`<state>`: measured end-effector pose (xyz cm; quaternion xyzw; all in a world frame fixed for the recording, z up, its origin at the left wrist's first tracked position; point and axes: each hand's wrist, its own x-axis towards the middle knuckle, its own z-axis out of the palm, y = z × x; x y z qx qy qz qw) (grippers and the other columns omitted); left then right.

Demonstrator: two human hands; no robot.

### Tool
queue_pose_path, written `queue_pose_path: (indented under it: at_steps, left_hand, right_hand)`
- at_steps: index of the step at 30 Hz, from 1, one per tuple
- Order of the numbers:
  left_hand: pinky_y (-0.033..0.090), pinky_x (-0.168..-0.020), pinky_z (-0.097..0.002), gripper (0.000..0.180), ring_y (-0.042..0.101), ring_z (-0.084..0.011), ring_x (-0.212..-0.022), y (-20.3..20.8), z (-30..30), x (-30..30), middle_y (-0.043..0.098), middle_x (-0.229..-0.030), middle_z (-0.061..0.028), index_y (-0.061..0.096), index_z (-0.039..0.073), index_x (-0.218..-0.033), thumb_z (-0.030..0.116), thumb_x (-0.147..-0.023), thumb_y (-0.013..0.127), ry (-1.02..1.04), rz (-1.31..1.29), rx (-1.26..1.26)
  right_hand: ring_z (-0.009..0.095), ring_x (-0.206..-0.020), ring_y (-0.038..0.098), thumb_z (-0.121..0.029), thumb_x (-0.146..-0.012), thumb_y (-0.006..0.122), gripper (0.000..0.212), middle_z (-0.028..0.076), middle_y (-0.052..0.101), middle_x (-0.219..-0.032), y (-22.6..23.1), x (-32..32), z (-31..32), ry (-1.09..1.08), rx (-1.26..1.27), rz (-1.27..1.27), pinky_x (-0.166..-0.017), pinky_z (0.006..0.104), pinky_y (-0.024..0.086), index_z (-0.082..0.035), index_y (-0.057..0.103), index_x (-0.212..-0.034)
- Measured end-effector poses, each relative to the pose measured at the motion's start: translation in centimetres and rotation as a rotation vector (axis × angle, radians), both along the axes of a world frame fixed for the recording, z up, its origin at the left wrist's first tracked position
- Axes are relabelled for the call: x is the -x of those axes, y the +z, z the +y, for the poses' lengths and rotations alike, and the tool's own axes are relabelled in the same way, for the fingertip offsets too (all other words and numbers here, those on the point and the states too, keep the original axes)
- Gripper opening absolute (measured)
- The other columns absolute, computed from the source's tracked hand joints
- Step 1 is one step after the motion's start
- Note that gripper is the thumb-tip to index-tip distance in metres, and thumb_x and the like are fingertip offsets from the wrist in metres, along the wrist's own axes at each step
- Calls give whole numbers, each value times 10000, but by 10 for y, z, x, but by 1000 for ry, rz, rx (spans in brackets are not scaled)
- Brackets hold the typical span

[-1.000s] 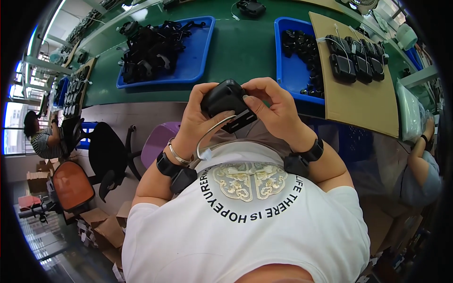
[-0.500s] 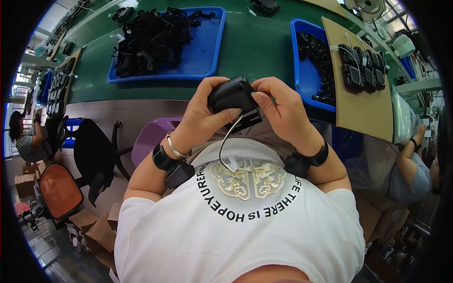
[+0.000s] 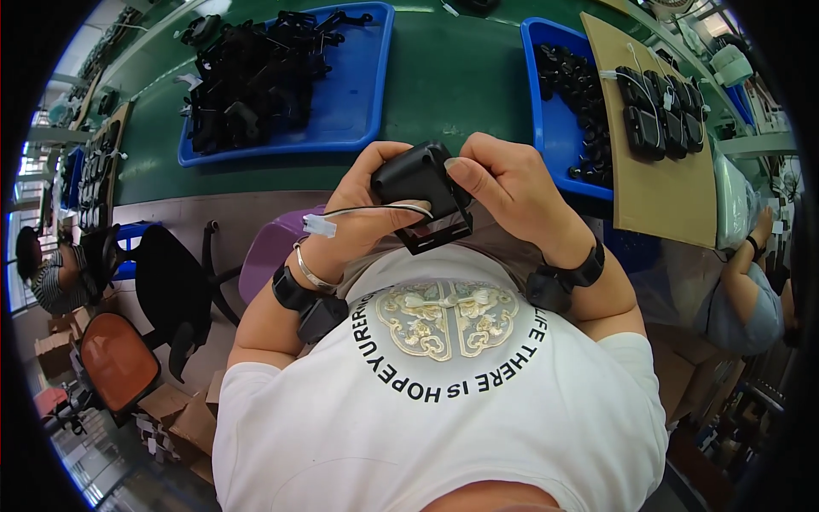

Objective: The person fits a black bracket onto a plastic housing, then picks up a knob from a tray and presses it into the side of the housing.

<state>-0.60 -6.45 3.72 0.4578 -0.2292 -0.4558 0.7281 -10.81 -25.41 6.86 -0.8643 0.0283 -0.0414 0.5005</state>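
Observation:
In front of my chest, my left hand (image 3: 363, 192) grips a black plastic device housing (image 3: 414, 175), its thumb laid across the near face. A black U-shaped bracket (image 3: 441, 235) extends from the housing's near side. From the housing, a thin cable (image 3: 375, 207) runs left over my left thumb, ending in a white connector plug (image 3: 320, 225) above the wrist. At the housing's right edge, my right hand (image 3: 516, 188) has its fingers curled and thumb pressed in beside the bracket's end. Whatever lies between those fingertips is hidden.
A blue tray (image 3: 375, 102) heaped with black brackets sits on the green table (image 3: 444, 85) at far left. Another blue tray (image 3: 546, 128) holds small black parts. Beside it, a brown board (image 3: 636, 200) carries cabled black devices (image 3: 644, 128). Chairs (image 3: 119, 354) stand left; a person (image 3: 746, 299) sits right.
The cable and plug have swung from hanging toward my chest to lying leftward over my left hand. The housing has tilted, showing more of the bracket. My right fingers have curled further.

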Motion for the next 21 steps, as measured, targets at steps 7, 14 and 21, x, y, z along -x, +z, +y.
queue_pose_path:
  at_steps: [7,14,21]
  left_hand:
    - [541,-757,-330,573,600,-215,-961,-4,0,-4,535,-1096,-121,365,37,-1220,-36,-721,638,-40,82,-174]
    - [574,-661,-338,558,627,-262,-903,-7,3,-4,546,-1068,-163,363,27,-1215,20,-734,645,-151,344,-8]
    - [594,-570,-381,579,649,-305,-824,-20,2,-2,547,-1052,-200,337,22,-1244,49,-755,645,-196,464,103]
  right_hand:
    - [170,-652,516,-76,-805,644,128,65,542,-763,-15,-5,-1,97,326,-415,-534,266,398,-17,554,-876]
    - [133,-700,525,2,-780,645,328,59,555,-801,-20,8,-2,110,-185,-330,-607,275,441,-21,564,-1098]
    - [93,-660,483,-120,-847,617,156,26,542,-767,-14,14,-7,119,-255,-192,-580,228,406,-6,574,-945]
